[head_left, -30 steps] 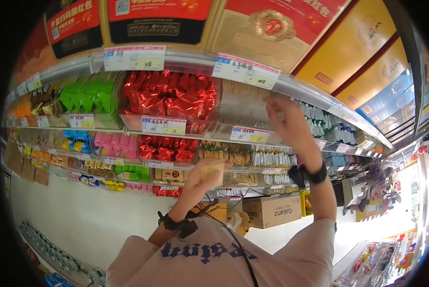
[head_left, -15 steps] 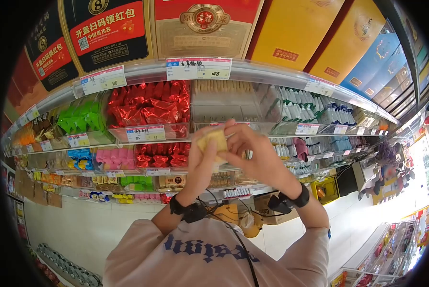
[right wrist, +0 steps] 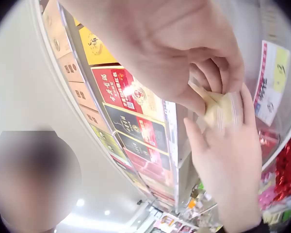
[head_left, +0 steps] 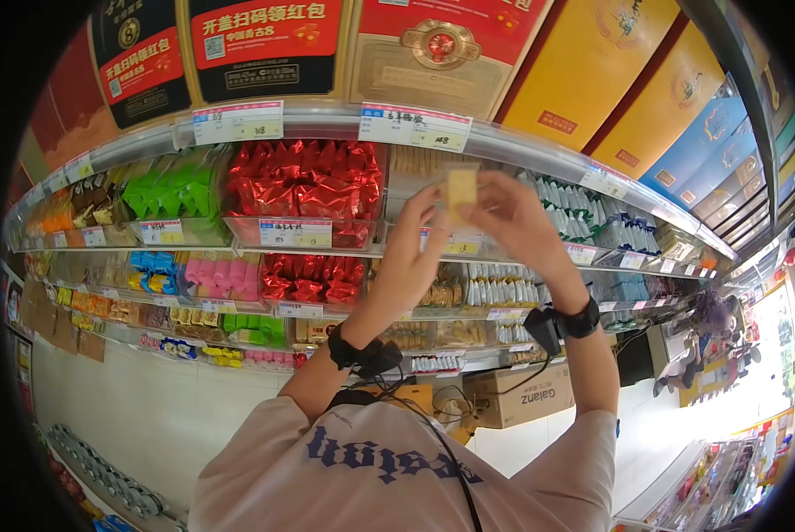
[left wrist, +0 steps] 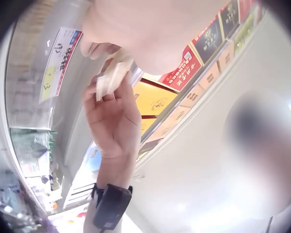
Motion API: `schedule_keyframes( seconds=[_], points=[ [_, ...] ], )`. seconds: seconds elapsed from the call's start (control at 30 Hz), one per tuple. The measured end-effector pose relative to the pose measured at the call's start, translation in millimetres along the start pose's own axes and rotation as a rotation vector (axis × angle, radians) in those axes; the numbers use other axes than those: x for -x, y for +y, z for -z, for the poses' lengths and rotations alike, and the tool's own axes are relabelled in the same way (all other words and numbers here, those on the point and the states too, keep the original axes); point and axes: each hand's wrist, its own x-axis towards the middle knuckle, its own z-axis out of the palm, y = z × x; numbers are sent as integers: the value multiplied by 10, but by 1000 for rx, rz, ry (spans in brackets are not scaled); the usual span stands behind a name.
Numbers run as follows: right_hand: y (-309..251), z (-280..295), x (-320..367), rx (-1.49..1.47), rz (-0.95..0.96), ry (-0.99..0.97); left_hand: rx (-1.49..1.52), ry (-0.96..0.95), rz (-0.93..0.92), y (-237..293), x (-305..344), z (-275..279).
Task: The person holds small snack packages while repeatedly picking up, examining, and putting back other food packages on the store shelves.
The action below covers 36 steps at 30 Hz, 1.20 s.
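A small pale-yellow wrapped packet point(head_left: 461, 188) is held up in front of the upper shelf. My right hand point(head_left: 526, 226) pinches it between thumb and fingers; the left wrist view shows the packet point(left wrist: 114, 75) above that hand's palm point(left wrist: 115, 124). My left hand point(head_left: 408, 257) is close on the packet's other side, fingers up. In the right wrist view, one finger of the left hand point(right wrist: 228, 162) lies along the packet point(right wrist: 223, 112), and its thumb stands apart from it. Part of the packet is hidden by the right fingers point(right wrist: 216, 73).
Shelf bins hold red packets point(head_left: 307, 188), green packets point(head_left: 174, 191) and white-green sachets point(head_left: 564, 208). Large gift boxes point(head_left: 269, 49) stand on the shelf above, behind price tags point(head_left: 415, 127). A cardboard carton point(head_left: 522, 396) sits below the shelves. Cables point(head_left: 442, 421) hang before the shirt.
One second ago the left hand held the packet alone and the right was at the shelf. The hands have since met, and the packet has moved up and to the right, now in the right hand's pinch.
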Motion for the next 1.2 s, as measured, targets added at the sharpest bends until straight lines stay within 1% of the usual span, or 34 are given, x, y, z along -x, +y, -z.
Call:
schedule_keyframes(
  seconds=[0.07, 0.1, 0.2, 0.27, 0.3, 0.37, 0.4, 0.43, 0.5, 0.53, 0.57, 0.7, 0.93, 1.2],
  points=[
    [68, 123, -152, 170, -12, 52, -415, 3, -204, -67, -28, 30],
    [124, 189, -236, 255, -19, 79, -500, -22, -252, -96, -61, 28],
    [667, 404, -598, 877, 164, 104, -761, -104, -364, -209, -84, -21],
    [1183, 508, -865, 1107, 388, 240, -945, -169, -407, -290, -41, -48],
    [1110, 467, -910, 1220, 505, 310, -944, -199, -369, -277, -32, -44],
    [915, 506, -984, 1184, 229, 156, -938, -257, -294, -253, -23, -43],
    [781, 473, -1009, 1157, 90, 80, -923, -242, -318, -269, -29, -36],
    [905, 531, -1072, 1090, 72, 66, -908, -227, -338, -301, -26, -33],
    [1494, 794, -1267, 954, 32, 34, -885, -209, -349, -320, 2, -24],
    [1833, 898, -1376, 1011, 100, 98, -878, -204, -344, -314, 2, -20],
    [1947, 951, -1446, 997, 86, 119, -872, -201, -342, -311, -7, -21],
    [2017, 896, -1657, 941, 51, 171, -867, -179, -351, -325, 9, -19],
    [2159, 712, -1957, 911, 59, 241, -855, -173, -348, -320, 9, 23],
    [2126, 708, -2004, 873, 54, 201, -886, -190, -336, -310, 0, 23]
  ],
)
